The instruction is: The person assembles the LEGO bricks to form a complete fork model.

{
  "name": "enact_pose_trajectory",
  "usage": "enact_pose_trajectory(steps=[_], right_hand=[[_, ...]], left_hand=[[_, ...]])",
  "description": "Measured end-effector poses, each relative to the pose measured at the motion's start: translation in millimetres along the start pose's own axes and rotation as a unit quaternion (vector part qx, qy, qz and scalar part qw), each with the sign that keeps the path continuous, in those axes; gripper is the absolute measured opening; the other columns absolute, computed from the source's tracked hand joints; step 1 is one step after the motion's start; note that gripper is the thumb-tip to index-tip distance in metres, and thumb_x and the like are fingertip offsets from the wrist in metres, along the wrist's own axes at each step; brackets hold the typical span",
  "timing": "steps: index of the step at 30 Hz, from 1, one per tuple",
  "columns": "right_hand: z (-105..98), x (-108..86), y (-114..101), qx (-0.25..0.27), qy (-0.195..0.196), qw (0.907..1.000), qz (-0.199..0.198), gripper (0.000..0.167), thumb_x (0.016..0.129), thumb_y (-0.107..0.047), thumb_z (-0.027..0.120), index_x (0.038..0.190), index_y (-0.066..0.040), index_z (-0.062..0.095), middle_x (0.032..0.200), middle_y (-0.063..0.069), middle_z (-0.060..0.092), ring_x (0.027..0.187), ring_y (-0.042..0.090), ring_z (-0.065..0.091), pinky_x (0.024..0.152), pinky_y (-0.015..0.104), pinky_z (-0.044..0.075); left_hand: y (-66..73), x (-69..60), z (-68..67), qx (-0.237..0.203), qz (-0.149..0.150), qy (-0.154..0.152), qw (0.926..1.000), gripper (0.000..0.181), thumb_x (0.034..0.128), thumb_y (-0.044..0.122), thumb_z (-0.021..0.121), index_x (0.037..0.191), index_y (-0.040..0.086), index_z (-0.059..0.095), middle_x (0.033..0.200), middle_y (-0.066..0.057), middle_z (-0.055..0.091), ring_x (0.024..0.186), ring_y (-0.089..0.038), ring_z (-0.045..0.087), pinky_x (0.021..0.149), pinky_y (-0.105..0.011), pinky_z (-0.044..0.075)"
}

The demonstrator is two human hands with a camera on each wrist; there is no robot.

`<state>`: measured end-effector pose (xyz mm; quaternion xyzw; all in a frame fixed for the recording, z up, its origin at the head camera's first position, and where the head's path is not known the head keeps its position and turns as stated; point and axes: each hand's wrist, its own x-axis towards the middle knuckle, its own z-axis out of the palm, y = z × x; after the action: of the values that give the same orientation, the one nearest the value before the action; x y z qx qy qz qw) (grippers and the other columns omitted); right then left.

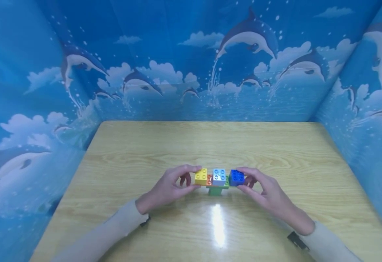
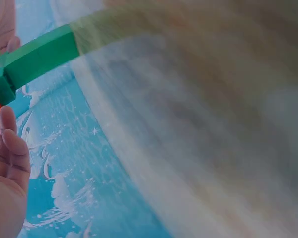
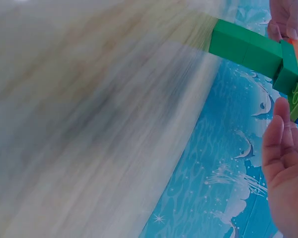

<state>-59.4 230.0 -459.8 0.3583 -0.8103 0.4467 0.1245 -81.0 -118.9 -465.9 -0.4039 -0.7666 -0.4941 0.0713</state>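
Observation:
A toy brick structure stands on a green brick column (image 1: 215, 191), its top made of an orange brick (image 1: 209, 180) and a lime green brick (image 1: 227, 181). Between my hands, a light blue brick (image 1: 219, 177) sits on top in the middle. With thumb and fingers, my left hand (image 1: 168, 185) pinches the yellow brick (image 1: 201, 176) at the left end. At the right end my right hand (image 1: 272, 193) pinches the dark blue brick (image 1: 236, 177). Both wrist views show the green column (image 2: 42, 55) from the side, rising from the table. Whether the end bricks are fully seated is hidden.
The structure stands on a wood-grain table (image 1: 145, 145). Blue curtains with dolphins (image 1: 164, 98) enclose the table at the back and both sides. A bright light reflection (image 1: 218, 225) lies on the tabletop in front of the structure.

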Motion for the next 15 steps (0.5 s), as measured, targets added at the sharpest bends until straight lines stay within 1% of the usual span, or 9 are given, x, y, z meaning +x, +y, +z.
enact_pose_trajectory(steps=[4,6,9,11,15], right_hand=[[-0.3,-0.2,4.1,-0.033,-0.011,0.9993,-0.017,0.073,0.081,0.005,0.086,0.148,-0.004,0.059,0.118,0.007,0.074,0.085,0.016,0.069,0.071,0.023,0.059],[0.0,0.6,5.7,-0.046,-0.017,0.9985,-0.025,0.074,0.081,0.001,0.087,0.149,-0.004,0.058,0.123,0.008,0.074,0.086,0.018,0.069,0.07,0.025,0.059],[0.5,2.7,7.1,-0.06,-0.02,0.9974,-0.035,0.074,0.082,-0.002,0.089,0.15,-0.005,0.058,0.128,0.009,0.073,0.087,0.017,0.069,0.07,0.025,0.059],[0.7,4.2,8.2,-0.064,-0.017,0.9969,-0.042,0.076,0.081,-0.001,0.09,0.15,-0.004,0.058,0.128,0.01,0.073,0.087,0.016,0.069,0.07,0.024,0.059],[0.7,6.2,10.9,-0.047,-0.01,0.9983,-0.032,0.081,0.077,0.005,0.091,0.15,-0.003,0.058,0.116,0.008,0.076,0.085,0.018,0.07,0.069,0.024,0.059]], left_hand=[[-0.4,1.0,-2.4,0.036,0.023,-0.014,0.999,0.067,0.0814,-0.007,0.091,0.142,0.002,0.064,0.118,-0.008,0.077,0.079,-0.011,0.066,0.062,-0.025,0.055],[-0.4,1.8,-3.4,0.043,0.027,-0.018,0.9986,0.067,0.081,-0.006,0.092,0.141,0.002,0.064,0.116,-0.008,0.077,0.079,-0.011,0.066,0.062,-0.026,0.056],[-0.9,3.5,-4.7,0.048,0.032,-0.018,0.9982,0.066,0.0805,-0.006,0.093,0.14,0.001,0.065,0.111,-0.006,0.077,0.079,-0.011,0.066,0.062,-0.028,0.057],[-2.1,5.1,-5.6,0.043,0.035,-0.014,0.9983,0.067,0.0802,-0.007,0.092,0.141,0.0,0.065,0.109,-0.007,0.077,0.079,-0.012,0.067,0.062,-0.029,0.057],[-5.1,8.5,-6.4,0.025,0.026,-0.006,0.9993,0.068,0.0816,-0.008,0.091,0.143,-0.003,0.062,0.109,-0.007,0.076,0.077,-0.016,0.068,0.061,-0.031,0.056]])
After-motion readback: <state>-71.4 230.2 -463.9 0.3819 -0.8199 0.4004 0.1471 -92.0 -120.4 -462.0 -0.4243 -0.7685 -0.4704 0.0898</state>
